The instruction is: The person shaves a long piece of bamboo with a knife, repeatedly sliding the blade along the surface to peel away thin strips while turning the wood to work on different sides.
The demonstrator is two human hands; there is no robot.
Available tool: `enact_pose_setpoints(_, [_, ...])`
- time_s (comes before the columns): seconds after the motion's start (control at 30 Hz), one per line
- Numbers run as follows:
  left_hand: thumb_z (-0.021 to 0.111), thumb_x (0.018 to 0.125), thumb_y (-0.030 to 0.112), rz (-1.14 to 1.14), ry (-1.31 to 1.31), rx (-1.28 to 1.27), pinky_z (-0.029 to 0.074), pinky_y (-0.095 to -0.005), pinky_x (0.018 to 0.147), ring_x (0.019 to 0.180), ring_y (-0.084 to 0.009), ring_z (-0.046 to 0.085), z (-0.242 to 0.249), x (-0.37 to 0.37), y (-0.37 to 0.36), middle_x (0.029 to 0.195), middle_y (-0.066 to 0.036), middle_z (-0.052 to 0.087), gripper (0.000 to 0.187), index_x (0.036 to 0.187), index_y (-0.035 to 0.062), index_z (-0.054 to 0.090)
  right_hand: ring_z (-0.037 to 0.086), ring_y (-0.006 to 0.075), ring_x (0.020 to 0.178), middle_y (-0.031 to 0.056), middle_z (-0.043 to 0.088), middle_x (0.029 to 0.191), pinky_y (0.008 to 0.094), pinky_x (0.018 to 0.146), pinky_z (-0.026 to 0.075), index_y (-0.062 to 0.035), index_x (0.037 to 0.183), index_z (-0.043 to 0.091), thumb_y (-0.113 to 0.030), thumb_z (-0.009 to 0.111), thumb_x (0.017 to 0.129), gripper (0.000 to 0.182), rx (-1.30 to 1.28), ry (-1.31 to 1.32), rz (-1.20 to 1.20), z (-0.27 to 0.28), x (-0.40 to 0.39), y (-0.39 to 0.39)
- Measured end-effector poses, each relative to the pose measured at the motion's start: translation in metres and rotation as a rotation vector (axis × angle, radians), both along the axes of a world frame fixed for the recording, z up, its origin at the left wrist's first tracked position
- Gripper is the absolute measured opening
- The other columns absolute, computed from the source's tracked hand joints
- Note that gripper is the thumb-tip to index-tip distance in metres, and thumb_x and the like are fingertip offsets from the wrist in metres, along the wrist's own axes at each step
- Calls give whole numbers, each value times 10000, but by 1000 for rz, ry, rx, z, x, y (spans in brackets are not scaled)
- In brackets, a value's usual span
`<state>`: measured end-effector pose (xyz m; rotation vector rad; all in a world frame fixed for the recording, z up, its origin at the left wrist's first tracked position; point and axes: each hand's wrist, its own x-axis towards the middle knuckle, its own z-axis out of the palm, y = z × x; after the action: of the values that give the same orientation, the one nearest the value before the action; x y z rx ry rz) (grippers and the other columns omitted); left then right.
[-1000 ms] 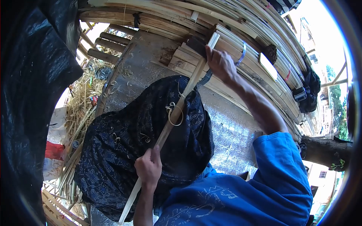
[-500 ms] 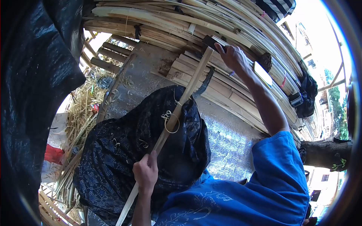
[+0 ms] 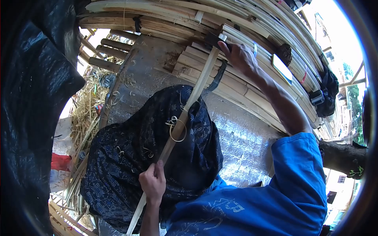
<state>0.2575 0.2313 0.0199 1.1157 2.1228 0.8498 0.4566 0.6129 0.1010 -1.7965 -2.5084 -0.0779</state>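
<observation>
1. In the head view, your room to move is bounded on the left by a hanging black sheet (image 3: 31, 98) and on the upper right by long stacked pieces (image 3: 240, 92); between the stack and the patterned cloth (image 3: 118, 169) over your lap, the shiny ground sheet (image 3: 240, 151) shows bare
2. A pale phone-like object (image 3: 282, 70) rests on the stack just beside your right forearm, and a dark curved object (image 3: 217, 76) lies near the strip's upper part, at the stack's lower edge
3. The long strip (image 3: 170, 144) crosses over the cloth in front of you; its long axis runs diagonally, from the bottom of the view, left of centre, to the upper middle, where that end meets the dark tool (image 3: 214, 40)
4. A thin curled shaving (image 3: 178, 131) loops across the strip at about its middle, with smaller curls on the cloth
5. Your left hand (image 3: 152, 183) is closed narrowly around the strip's lower part, thumb lying along it toward the far end, and a short length sticks out below the hand
6. Your right hand (image 3: 241, 58), arm stretched out, is closed on the dark tool, thumb toward the strip; you cannot tell how the hidden fingers wrap it
</observation>
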Motion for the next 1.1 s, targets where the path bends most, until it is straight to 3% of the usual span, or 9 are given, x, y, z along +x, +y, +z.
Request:
enact_pose_setpoints(0.33, [537,946,316,12,28,39,393,-404,423,482,-355,583,0,1,-2,495,-171,527,431,644,13,587,464,159,339,59,476,417,353,367,421,-66,582,568,-594,292,964,708,-47,186,165,-20,-17,-70])
enact_pose_setpoints(0.47, [528,948,351,6,45,41,402,-416,435,489,-360,583,-1,1,-3,500,-169,534,453,642,22,583,587,318,465,160,551,503,444,487,474,-7,707,611,-555,345,968,663,-291,211,184,-18,-39,-140])
enact_pose_setpoints(0.57, [527,947,377,17,4,-1,402,-414,442,500,-362,587,6,-11,-16,508,-171,537,471,641,23,577,613,447,721,261,608,685,497,656,485,15,754,615,-524,398,958,616,-396,200,64,-6,-51,-173])
enact_pose_setpoints(0.73, [538,946,393,16,-21,-1,350,-376,424,435,-319,536,10,-47,-51,485,-160,489,502,631,2,546,605,441,713,267,601,688,486,667,477,36,769,596,-518,388,963,622,-434,185,88,-11,-49,-188])
enact_pose_setpoints(0.8, [541,950,377,49,-16,39,320,-346,419,395,-252,481,15,-60,-56,467,-140,449,501,634,-11,537,598,366,598,208,578,617,440,614,476,33,766,560,-511,394,968,604,-614,441,14,-4,-54,-197])
enact_pose_setpoints(0.83, [541,950,377,77,-5,32,320,-346,419,395,-252,481,16,-68,-59,467,-140,449,501,634,-11,537,565,223,510,115,539,572,353,544,455,7,788,535,-495,386,981,559,-734,562,-50,6,-61,-205])
enact_pose_setpoints(0.87, [539,955,364,106,-32,73,309,-335,422,393,-225,452,17,-75,-62,467,-133,435,492,642,-16,536,565,223,510,115,539,572,353,544,455,7,788,535,-495,386,981,559,-749,562,-22,10,-65,-211])
enact_pose_setpoints(0.93, [536,959,352,170,-33,116,298,-324,425,391,-197,423,21,-86,-63,468,-126,420,484,650,-20,536,547,117,499,53,518,571,290,500,428,-17,832,535,-482,376,992,517,-859,793,-47,14,-74,-217])
enact_pose_setpoints(1.1, [534,963,319,285,148,115,324,-329,438,401,-227,447,41,-105,-65,488,-139,429,430,691,-14,555,559,124,537,53,557,643,256,511,449,-35,1012,496,-388,436,993,359,-1091,1164,-66,10,-105,-226])
